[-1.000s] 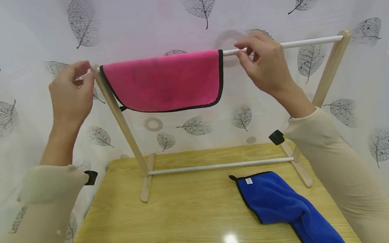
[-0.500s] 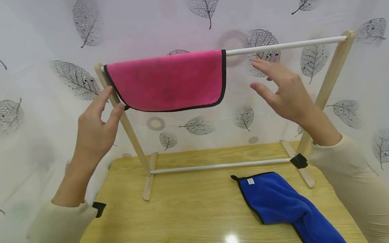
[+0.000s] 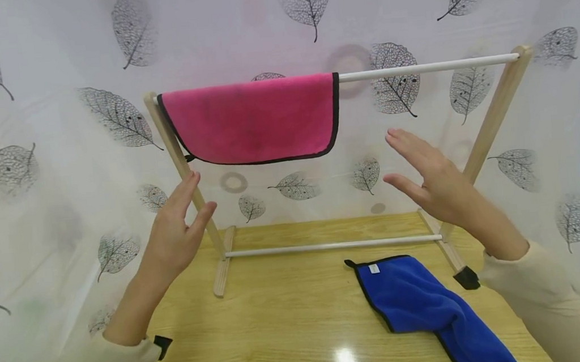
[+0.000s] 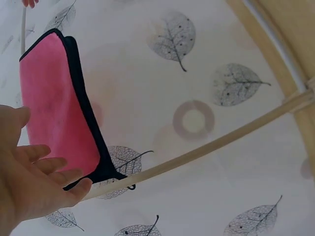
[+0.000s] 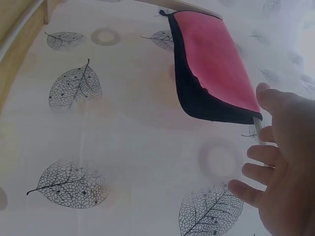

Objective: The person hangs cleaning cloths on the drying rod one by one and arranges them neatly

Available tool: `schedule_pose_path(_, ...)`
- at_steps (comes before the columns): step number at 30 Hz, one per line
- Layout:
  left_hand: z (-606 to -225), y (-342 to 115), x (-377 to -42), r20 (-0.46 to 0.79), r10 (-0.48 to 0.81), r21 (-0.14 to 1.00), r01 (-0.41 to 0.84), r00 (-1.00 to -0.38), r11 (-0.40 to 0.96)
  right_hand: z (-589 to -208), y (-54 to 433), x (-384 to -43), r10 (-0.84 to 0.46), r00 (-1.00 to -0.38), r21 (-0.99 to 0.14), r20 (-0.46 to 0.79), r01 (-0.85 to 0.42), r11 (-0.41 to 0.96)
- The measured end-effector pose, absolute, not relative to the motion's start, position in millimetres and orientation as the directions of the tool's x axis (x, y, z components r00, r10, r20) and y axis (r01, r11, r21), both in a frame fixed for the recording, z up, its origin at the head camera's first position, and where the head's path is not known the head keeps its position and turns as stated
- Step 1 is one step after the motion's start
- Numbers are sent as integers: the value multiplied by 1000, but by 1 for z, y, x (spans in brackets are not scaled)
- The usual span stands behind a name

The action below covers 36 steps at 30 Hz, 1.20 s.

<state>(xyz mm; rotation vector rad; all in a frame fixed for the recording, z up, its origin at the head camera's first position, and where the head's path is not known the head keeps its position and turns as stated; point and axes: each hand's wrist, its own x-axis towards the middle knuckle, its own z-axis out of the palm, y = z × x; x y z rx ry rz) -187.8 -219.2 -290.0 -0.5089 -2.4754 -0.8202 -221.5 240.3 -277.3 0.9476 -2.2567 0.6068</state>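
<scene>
A pink towel [image 3: 254, 121] with black edging hangs folded over the top white rod [image 3: 429, 68] of a wooden rack, at its left end. My left hand [image 3: 174, 235] is below the towel's left corner, in front of the rack's left post, fingers extended and holding nothing. To the right of the towel and below the rod, my right hand [image 3: 438, 183] is held in the air, fingers straight and thumb apart. A blue towel [image 3: 406, 291] with black edging, a hanging loop and a white tag lies crumpled on the table at the front right.
The rack's left post [image 3: 171, 136] and right post [image 3: 499, 107] stand on wooden feet, joined low down by a second white rod [image 3: 326, 247]. Beneath is a wood-grain table [image 3: 260, 320]. A leaf-print curtain [image 3: 282, 22] hangs behind and at the sides.
Both hands have come away from the top rod and towel corners and moved down, the left also inward, the fingers straightening. The pink towel stays on the rod; the blue towel has not moved.
</scene>
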Motion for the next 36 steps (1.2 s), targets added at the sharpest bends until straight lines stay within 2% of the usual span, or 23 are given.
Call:
schedule_pose_path(3,-299,-217,-187,532,197,454,474,-824,755,-287,245,-216,-483,-586,-183,650,-738,650)
schedule_pose_path(10,-317,-214,-181,484,217,441,451,-848,776,-308,256,-205,-503,-597,-179,625,-737,652)
schedule_pose_path(16,-330,-215,-176,449,247,384,435,-859,815,-331,262,-196,-510,-662,-197,549,-696,691)
schedule_pose_path(24,-356,-214,-168,370,274,351,407,-887,843,-366,267,-182,-492,-753,-274,438,-633,725)
schedule_pose_path(36,-392,-199,-163,335,334,283,433,-881,856,-418,279,-169,-449,-850,-397,275,-526,752)
